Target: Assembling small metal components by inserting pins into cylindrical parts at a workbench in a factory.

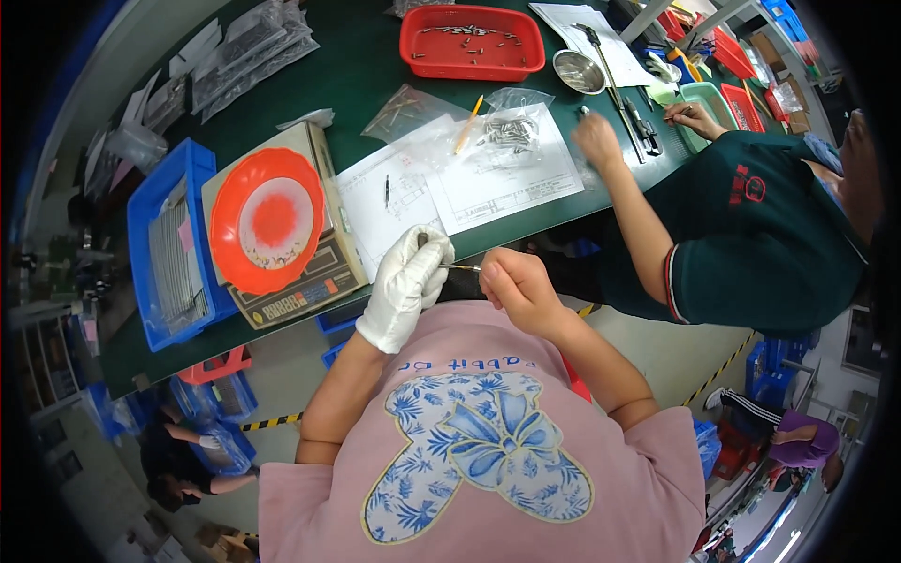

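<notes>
Two hands meet just right of the cardboard box [328, 272]. The left grip [405, 286], in a soft white glove, is closed on a small dark part [422, 239]; the bare right grip [521, 293] is pinched around a thin metal-shafted tool [462, 267] pointing toward the glove. Whether tool and part touch cannot be told. Atop the box sits a scalloped orange-red plate [228, 225], pale and speckled inside; left of the box, a blue plastic bin [143, 263]. Right of it, paper drawings [469, 211] carry a dark pen [387, 190] and a crinkled clear bag [511, 133] of metal pieces. Farther right, a co-worker's forearm [638, 211] extends over the green surface [357, 61], near a round metal bowl [579, 72].
</notes>
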Tool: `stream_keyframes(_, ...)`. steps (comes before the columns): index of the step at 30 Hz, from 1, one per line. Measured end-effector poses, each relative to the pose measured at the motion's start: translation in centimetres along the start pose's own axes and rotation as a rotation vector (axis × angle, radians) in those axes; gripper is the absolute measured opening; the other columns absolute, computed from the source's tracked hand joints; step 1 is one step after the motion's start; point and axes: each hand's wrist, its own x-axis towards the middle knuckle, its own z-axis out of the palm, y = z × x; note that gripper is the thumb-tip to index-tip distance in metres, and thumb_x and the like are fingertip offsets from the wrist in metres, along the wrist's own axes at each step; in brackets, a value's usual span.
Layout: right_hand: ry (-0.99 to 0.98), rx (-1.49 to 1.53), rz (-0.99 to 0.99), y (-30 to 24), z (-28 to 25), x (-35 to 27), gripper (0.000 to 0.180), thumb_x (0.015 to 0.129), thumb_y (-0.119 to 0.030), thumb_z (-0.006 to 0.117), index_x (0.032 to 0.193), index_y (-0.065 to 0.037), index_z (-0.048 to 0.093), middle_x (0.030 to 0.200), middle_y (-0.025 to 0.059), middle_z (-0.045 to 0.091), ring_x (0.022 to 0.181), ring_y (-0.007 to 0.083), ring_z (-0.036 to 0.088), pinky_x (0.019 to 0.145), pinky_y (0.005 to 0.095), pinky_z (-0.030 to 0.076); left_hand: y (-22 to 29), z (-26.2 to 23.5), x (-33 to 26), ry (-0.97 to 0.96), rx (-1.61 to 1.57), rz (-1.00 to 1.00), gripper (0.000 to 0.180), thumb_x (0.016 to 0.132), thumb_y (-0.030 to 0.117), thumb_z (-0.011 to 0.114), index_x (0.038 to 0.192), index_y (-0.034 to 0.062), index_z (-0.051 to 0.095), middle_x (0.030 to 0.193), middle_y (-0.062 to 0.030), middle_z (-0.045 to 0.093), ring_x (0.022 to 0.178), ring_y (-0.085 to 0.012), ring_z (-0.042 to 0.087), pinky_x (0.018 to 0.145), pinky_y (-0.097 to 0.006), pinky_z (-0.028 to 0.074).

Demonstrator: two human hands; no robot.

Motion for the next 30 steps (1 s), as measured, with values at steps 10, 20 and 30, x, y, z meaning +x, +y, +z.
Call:
stream_keyframes(10, 0.152, -0.599, -0.470, -0.6, -0.5, 0.6, 0.008, 0.073, -0.009, 0.054, 0.073, -0.005, 0.047, 0.065, 0.0080, 0.046, 0.053, 0.0262, 0.047, 0.048, 0.0333, 0.037, 0.3, 0.2, -0.4, -0.023, -0.048, -0.006, 0.009, 0.084, 0.017, 0.043, 0.085, 0.0083, 0.045, 0.070, 0.0026, 0.045, 0.046, 0.0001, 0.030, 0.038, -0.014, 0.022)
stream_keyframes(20, 0.004, -0.114, -0.188, -0.5, -0.4, 0.1, 0.021, 0.082, -0.011, 0.044, 0.062, -0.003, 0.046, 0.051, 0.0069, 0.046, 0.044, 0.0185, 0.045, 0.043, 0.0280, 0.036, 1.0, 0.7, -0.7, -0.011, 0.059, 0.010, 0.008, 0.083, 0.016, 0.044, 0.084, 0.0083, 0.046, 0.070, 0.0030, 0.045, 0.047, -0.0001, 0.030, 0.040, -0.014, 0.023)
stream_keyframes(30, 0.028, 0.249, 0.096, -0.2, 0.6, -0.4, 0.040, 0.088, -0.024, 0.038, 0.054, -0.004, 0.044, 0.047, -0.0003, 0.041, 0.042, 0.0061, 0.037, 0.041, 0.0206, 0.031, 0.9, 1.0, -0.5, -0.019, 0.306, 0.061, 0.009, 0.075, 0.008, 0.057, 0.082, 0.0028, 0.055, 0.063, 0.0037, 0.047, 0.048, -0.0010, 0.035, 0.044, -0.016, 0.028)
